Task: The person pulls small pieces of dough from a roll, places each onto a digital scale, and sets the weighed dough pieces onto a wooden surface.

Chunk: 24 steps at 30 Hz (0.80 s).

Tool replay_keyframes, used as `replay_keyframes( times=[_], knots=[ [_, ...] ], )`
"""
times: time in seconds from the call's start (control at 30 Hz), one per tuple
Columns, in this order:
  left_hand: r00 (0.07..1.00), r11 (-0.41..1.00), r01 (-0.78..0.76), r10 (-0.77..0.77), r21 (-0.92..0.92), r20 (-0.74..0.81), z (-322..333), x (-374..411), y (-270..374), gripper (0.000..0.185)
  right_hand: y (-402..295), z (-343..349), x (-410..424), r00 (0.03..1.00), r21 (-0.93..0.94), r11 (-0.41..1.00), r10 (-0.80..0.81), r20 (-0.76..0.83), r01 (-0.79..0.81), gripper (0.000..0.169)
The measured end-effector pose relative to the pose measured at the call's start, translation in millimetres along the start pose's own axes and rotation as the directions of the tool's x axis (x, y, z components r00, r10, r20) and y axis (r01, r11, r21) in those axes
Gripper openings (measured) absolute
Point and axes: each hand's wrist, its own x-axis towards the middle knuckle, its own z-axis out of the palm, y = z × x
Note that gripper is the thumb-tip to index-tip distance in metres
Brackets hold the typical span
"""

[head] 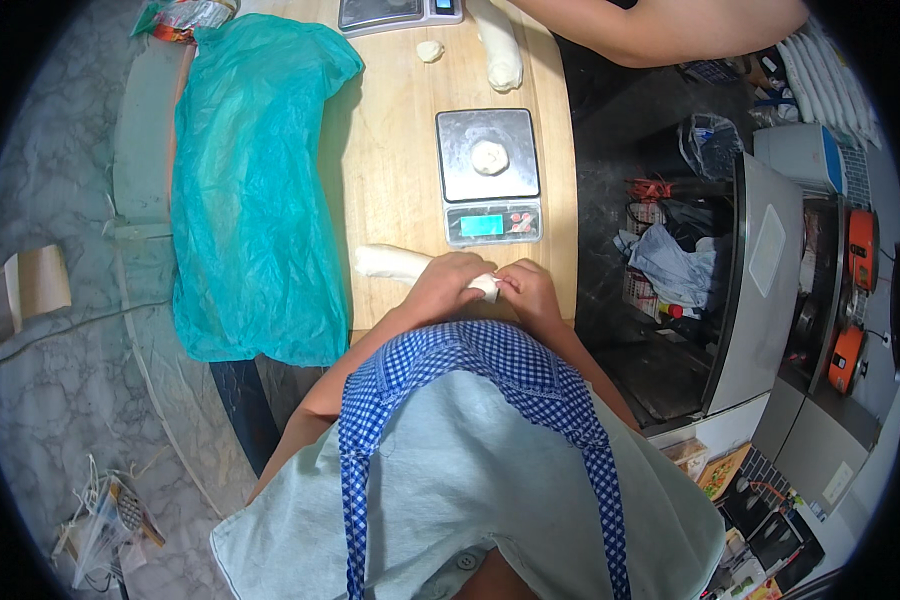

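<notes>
A long roll of pale dough [391,264] lies on the wooden board [390,172] close to my body. My left hand [454,281] is wrapped over the roll near its right end. With bent fingertips, my right hand [529,291] grips the tip of that same end. Just beyond my hands stands a digital kitchen scale [493,217] with a lit display. One round dough piece [490,157] rests on its metal plate.
Teal plastic sheeting [259,187] covers something on the left. Farther off are a small dough piece [430,51], a second dough roll [502,64] and another scale [397,16]. Another person's arm [667,26] reaches in at top right. A bin [709,146] stands beyond the board's right edge.
</notes>
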Motion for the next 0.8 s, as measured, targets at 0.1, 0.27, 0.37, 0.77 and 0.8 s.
replay_keyframes(
  times=[0.1,0.27,0.37,0.77,0.8],
  knots=[
    [0.999,1.000,0.013,-0.014,0.023,0.031,-1,0,2,0.039,0,-9,5,0.926,0.340,0.872,0.274,0.258,-0.353,0.016],
    [0.999,0.997,0.018,-0.020,0.079,0.025,-1,1,2,0.043,-26,-32,69,0.981,0.394,0.902,0.194,-0.004,-0.177,0.019],
    [1.000,0.997,0.016,-0.017,0.070,0.016,-3,3,5,0.045,-23,-29,116,0.955,0.103,0.995,0.020,-0.296,0.011,0.023],
    [0.997,0.992,0.058,-0.052,0.113,-0.055,-24,-14,-6,0.030,-32,-15,65,0.968,-0.106,0.994,0.015,-0.249,-0.043,0.024],
    [0.994,0.984,0.094,-0.083,0.154,-0.075,-30,-17,-7,0.029,-17,-11,45,0.988,-0.154,0.987,0.024,-0.153,-0.048,0.029]
  ],
)
